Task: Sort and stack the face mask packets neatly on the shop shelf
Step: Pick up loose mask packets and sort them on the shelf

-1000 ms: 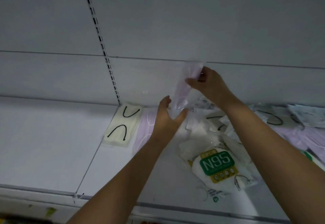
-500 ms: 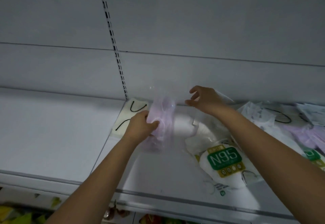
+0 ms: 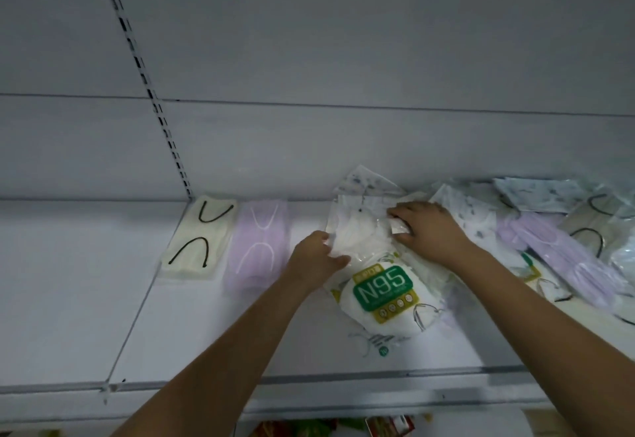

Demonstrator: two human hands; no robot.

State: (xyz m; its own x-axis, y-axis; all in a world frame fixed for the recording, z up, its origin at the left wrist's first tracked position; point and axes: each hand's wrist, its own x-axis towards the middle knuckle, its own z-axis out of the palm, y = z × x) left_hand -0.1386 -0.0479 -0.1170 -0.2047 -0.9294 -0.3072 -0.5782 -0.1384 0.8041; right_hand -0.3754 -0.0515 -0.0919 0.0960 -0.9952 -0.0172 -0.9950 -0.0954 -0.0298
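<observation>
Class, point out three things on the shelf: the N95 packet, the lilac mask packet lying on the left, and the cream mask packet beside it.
N95 packet (image 3: 383, 288): head view, on its green label.
Lilac mask packet (image 3: 258, 244): head view, middle of its flat face.
Cream mask packet (image 3: 199, 235): head view, between its two black ear loops.

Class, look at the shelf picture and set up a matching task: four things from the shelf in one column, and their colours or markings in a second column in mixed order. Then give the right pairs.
Things
1. packet at the far left of the shelf
2. packet right beside it
3. big bag near the front
4. packet under both hands

Colours or markings
A. green N95 label
B. cream with black ear loops
C. plain white
D. lilac with white ear loops

Pairs: 1-B, 2-D, 3-A, 4-C
</observation>
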